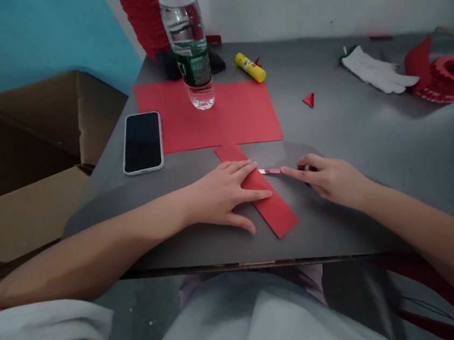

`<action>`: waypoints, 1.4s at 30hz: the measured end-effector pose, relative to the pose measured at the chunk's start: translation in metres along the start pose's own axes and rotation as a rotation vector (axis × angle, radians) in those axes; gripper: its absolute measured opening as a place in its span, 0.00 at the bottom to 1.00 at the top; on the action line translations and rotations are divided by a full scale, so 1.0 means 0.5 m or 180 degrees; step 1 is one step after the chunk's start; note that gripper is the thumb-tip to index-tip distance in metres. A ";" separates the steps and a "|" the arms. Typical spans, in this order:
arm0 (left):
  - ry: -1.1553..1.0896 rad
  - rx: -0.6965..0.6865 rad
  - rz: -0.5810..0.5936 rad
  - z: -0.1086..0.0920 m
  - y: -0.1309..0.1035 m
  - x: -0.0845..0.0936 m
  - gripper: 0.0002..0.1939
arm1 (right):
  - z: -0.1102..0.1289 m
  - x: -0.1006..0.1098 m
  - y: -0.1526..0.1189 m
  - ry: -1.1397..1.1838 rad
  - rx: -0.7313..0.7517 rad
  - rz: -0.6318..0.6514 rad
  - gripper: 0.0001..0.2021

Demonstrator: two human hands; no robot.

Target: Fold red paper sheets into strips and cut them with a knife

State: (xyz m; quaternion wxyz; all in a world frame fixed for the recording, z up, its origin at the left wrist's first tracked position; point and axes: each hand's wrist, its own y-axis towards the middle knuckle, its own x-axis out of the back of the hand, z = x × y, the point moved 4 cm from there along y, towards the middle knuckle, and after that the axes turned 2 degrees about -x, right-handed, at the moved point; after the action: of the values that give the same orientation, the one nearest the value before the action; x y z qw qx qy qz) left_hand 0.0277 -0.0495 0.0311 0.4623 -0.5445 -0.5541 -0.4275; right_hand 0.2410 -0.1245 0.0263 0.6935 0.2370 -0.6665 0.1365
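Note:
A folded-looking strip of red paper (278, 213) lies slantwise on the grey table. My left hand (229, 194) is spread flat, its fingertips pressing on the strip and the thumb on the table beside it. To the right, my right hand (327, 178) is closed around what looks like a utility knife (272, 171), index finger stretched along it. The thin blade has a bright tip and a pinkish sheen, and its point meets the strip's right edge near my left fingertips. Most of the handle is hidden in my fingers.
Behind the strip lie red paper sheets (241, 114) with a water bottle (195, 60) standing on them. Around them are a phone (142, 142), a yellow glue stick (250, 67), a red scrap (309, 100), a white glove (376, 70) and a red paper roll (450, 79). A cardboard box (24, 213) stands left.

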 end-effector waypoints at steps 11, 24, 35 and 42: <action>0.0136 0.0023 -0.0016 0.016 -0.018 -0.006 0.35 | 0.030 0.006 -0.041 0.0134 -0.0186 0.0191 0.29; 0.0097 0.0096 -0.0012 0.015 -0.017 -0.004 0.38 | 0.028 0.001 -0.035 -0.0034 -0.0261 0.0147 0.27; 0.0065 0.0126 -0.0007 0.024 -0.017 0.002 0.39 | 0.018 -0.003 0.004 -0.0060 -0.0107 0.0097 0.27; 0.0104 0.0122 0.0127 0.051 -0.019 0.005 0.40 | 0.021 0.003 0.006 -0.0046 -0.0131 0.0180 0.28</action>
State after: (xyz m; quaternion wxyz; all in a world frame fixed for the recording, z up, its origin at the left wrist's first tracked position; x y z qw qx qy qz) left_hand 0.0170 -0.0243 0.0287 0.4901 -0.5395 -0.5436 -0.4163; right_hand 0.2307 -0.1275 0.0283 0.6892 0.2047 -0.6806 0.1407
